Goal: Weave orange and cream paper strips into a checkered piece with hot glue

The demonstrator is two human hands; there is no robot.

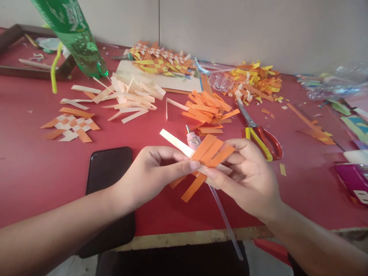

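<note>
Left hand (156, 168) and right hand (248, 182) both pinch the orange and white strips (209, 151) over the bench (161, 216). A dark frame (30, 72) encloses scraps (47, 43); beside it, a green bottle (76, 42), contents unclear.

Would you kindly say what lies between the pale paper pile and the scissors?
Chiefly orange strips, plus one folded pale strip, as the head view shows.

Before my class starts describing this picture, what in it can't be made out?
All in the head view:
Green bottle: upper end cut off by the top edge; label lettering blurred.
Black phone: partly covered by the left forearm.
Right hand: index fingertip hidden behind the held strips.
Pink-wrapped object: lower part hidden behind the held strips; whether it joins the clear stick is unclear.
</note>
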